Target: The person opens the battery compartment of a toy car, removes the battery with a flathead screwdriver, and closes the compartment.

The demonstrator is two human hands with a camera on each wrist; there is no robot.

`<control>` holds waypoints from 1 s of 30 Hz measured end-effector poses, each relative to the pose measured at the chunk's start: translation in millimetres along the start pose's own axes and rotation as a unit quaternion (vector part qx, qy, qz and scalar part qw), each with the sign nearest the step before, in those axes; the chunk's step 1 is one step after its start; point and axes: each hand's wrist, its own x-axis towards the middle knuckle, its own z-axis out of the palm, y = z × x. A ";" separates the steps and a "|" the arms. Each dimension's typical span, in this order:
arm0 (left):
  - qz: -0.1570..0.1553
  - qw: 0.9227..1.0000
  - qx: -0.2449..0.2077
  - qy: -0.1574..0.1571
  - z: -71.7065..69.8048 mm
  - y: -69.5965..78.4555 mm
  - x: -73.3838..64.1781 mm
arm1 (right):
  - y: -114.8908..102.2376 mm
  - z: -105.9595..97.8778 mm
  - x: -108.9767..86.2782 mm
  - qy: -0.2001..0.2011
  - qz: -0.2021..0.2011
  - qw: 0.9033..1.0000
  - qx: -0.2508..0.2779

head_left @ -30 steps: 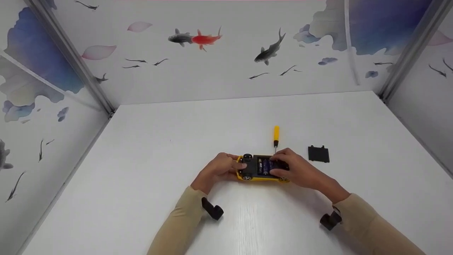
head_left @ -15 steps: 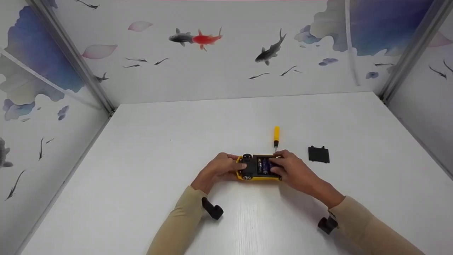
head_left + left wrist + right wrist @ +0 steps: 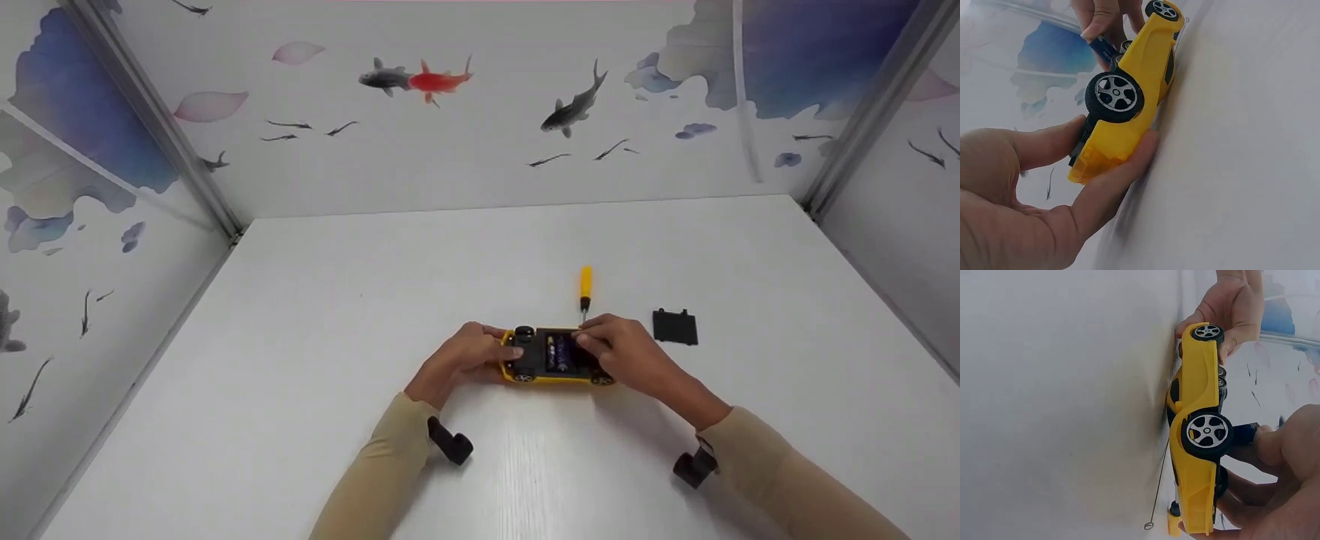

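A yellow toy car [image 3: 570, 380] lies wheels up on the white table, its black underside [image 3: 531, 351] facing me. My left hand [image 3: 469, 351] grips one end of it, thumb on the underside and fingers beneath the body. Toward the other end, my right hand [image 3: 626, 351] pinches a dark blue battery [image 3: 1103, 49]. That battery sticks up at a tilt from the battery compartment in the left wrist view. Other batteries [image 3: 558, 352] lie side by side in the compartment. The right fingers hide part of the compartment, and a wheel [image 3: 601, 379] shows below them.
Beyond the car lies a screwdriver [image 3: 586, 285] with a yellow handle, its tip toward the car. A flat black battery cover [image 3: 675, 327] rests to the right. A thin looped wire [image 3: 1157, 495] sticks out beside the car. Patterned walls enclose the table [image 3: 337, 285].
My right thumb and finger have drawn together and shifted up, and the battery beneath them now tilts out of the compartment. The left hand and the car have stayed put.
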 end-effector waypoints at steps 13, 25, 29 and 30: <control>-0.003 1.000 -0.001 -0.021 -2.6 -0.6 3.5 | 4.3 -4.6 -0.4 -0.078 0.007 0.997 -0.024; -0.005 1.000 0.011 -0.019 -2.0 0.9 3.9 | 8.0 -7.4 12.3 -0.103 0.043 0.994 0.012; -0.009 1.000 0.014 -0.020 -2.7 1.4 3.5 | 9.7 -6.8 12.2 -0.089 0.032 0.995 0.033; -0.008 1.000 0.017 -0.021 -3.1 1.2 3.7 | 9.8 -7.2 12.0 -0.084 0.029 0.995 0.038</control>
